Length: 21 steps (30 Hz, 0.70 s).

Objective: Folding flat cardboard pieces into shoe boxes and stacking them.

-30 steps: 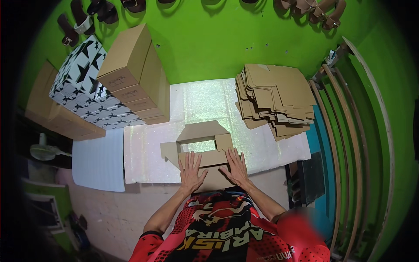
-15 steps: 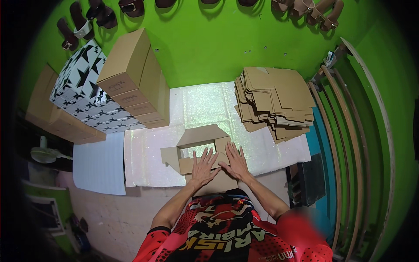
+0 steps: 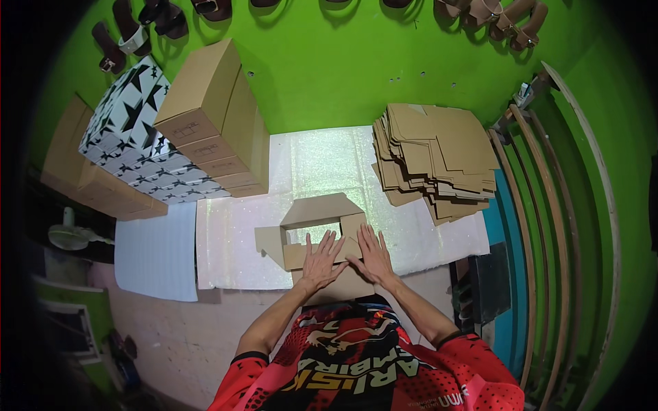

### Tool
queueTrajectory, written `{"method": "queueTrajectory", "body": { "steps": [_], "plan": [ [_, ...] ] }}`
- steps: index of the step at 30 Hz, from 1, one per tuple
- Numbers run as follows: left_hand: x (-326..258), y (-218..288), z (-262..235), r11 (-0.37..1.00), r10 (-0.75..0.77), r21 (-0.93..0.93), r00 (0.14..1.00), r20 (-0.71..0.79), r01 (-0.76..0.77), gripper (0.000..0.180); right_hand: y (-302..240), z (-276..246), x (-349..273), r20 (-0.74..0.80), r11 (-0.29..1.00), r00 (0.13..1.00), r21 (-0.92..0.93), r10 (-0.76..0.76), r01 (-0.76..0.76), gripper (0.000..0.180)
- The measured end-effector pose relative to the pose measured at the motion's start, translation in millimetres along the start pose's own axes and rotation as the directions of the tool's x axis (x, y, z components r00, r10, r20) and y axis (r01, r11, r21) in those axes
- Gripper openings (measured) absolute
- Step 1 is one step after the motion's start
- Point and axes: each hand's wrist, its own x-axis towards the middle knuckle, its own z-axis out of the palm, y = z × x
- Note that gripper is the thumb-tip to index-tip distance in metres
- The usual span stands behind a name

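A partly folded brown cardboard box point(image 3: 317, 207) sits near the front edge of the table, its flaps spread outward and its middle showing the shiny table cover point(image 3: 322, 154). My left hand point(image 3: 321, 262) lies flat on the near side of the box, fingers stretched and pointing away from me. To its right, my right hand point(image 3: 375, 259) rests on the box's near right corner with the fingers extended. The thumbs point toward each other with a small gap between them. A near flap hangs toward my body below the hands.
Flat cardboard blanks point(image 3: 439, 147) are piled at the back right. Stacked brown boxes point(image 3: 205, 123) and star-patterned boxes point(image 3: 130, 116) stand at the back left. A white sheet point(image 3: 155, 257) covers the left end. Wooden rails point(image 3: 541, 226) line the right side. Sandals point(image 3: 504, 20) hang on the green wall.
The whole view has shifted slightly. Both hands stay flat on the box in nearly the same place, and the box keeps its shape.
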Motion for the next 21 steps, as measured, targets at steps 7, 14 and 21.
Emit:
{"method": "queueTrajectory", "body": {
  "steps": [7, 14, 21],
  "plan": [
    [-2, -5, 3, 1.000, -0.018, 0.026, 1.000, 0.006, 0.017, 0.087, -16, 11, 15, -0.032, 0.998, 0.998, -0.022, -0.052, 0.051, 0.091],
    [-6, 1, -8, 0.979, 0.016, -0.201, 0.992, -0.125, -0.041, 0.091, -7, 17, 5, -0.081, 0.996, 0.993, -0.024, -0.088, 0.086, 0.095],
    [-117, -37, 38, 0.843, -0.528, -0.385, 0.714, -0.459, 0.376, 0.091, -11, 15, 10, -0.057, 0.994, 0.993, -0.046, -0.099, 0.097, 0.103]
  ]
}}
